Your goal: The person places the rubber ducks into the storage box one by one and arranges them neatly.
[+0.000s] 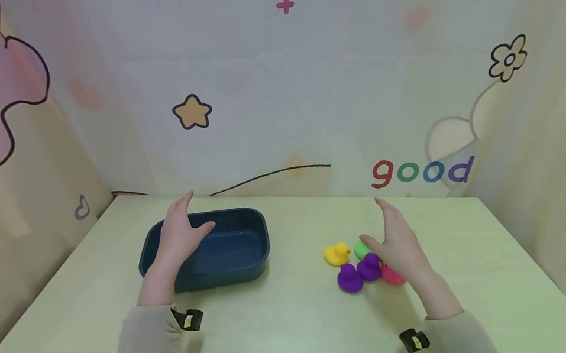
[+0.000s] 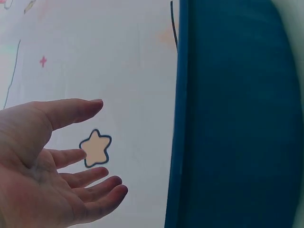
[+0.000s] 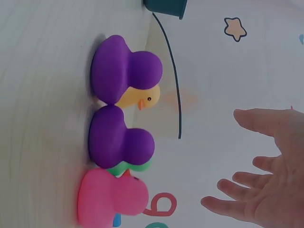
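Note:
My left hand (image 1: pixel 179 233) hovers over the left part of a dark blue basin (image 1: pixel 242 272), thumb spread from the fingers and nothing held. In the left wrist view that hand (image 2: pixel 61 166) shows an empty palm beside the basin wall (image 2: pixel 242 114). My right hand (image 1: pixel 399 244) is raised above a cluster of rubber ducks, also holding nothing. The cluster has a yellow duck (image 1: pixel 336 255), two purple ducks (image 1: pixel 349 279) (image 1: pixel 369 268), a green duck (image 1: pixel 361 250) and a pink duck (image 1: pixel 394 275). The right hand partly hides the green and pink ones.
The ducks and basin share a pale table (image 1: pixel 282 331). Printed cloth (image 1: pixel 264 113) hangs behind it and along both sides. In the right wrist view, a small bit of blue (image 3: pixel 117 220) shows by the pink duck.

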`<state>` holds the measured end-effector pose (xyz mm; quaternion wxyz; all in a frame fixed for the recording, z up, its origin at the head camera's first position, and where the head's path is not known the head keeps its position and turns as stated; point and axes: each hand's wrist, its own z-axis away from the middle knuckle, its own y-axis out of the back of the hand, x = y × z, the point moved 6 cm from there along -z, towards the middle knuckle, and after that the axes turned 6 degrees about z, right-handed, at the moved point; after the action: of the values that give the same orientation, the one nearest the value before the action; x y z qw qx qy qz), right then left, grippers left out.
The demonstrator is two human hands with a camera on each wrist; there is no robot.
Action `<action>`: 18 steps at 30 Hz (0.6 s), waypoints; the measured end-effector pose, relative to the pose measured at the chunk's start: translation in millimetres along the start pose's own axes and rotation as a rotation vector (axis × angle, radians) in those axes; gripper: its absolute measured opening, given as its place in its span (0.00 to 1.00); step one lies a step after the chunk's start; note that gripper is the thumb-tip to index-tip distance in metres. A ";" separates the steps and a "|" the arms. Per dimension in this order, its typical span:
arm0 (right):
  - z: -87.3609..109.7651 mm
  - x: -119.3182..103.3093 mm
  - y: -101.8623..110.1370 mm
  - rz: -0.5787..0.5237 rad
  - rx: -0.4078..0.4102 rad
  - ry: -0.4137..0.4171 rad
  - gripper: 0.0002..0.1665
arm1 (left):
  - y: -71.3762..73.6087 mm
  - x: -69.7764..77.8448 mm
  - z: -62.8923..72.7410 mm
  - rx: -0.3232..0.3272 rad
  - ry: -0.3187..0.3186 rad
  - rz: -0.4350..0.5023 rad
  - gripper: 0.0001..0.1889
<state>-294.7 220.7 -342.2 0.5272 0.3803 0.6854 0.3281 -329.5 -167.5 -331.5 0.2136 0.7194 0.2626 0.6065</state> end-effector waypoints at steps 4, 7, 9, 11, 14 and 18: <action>2.0 9.5 4.9 -0.023 -0.013 -0.043 0.50 | 10.3 -12.1 -1.4 0.032 0.025 0.042 0.44; 3.5 15.3 7.3 -0.034 -0.013 -0.064 0.49 | 16.7 -21.6 -1.9 0.048 0.042 0.061 0.45; 4.3 20.6 8.5 -0.041 -0.011 -0.078 0.49 | 19.5 -27.2 -2.5 0.053 0.056 0.070 0.45; 4.7 26.2 9.0 -0.049 -0.008 -0.089 0.49 | 21.7 -33.1 -2.6 0.057 0.079 0.078 0.45; 5.2 34.1 9.1 -0.064 -0.011 -0.107 0.50 | 24.9 -41.5 -1.7 0.068 0.118 0.089 0.45; 7.1 41.6 9.9 -0.088 -0.018 -0.119 0.50 | 30.2 -52.6 0.2 0.093 0.157 0.092 0.44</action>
<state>-292.5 262.0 -355.1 0.5842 0.3639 0.6661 0.2874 -332.4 -224.3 -352.6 0.1307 0.6902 0.2730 0.6573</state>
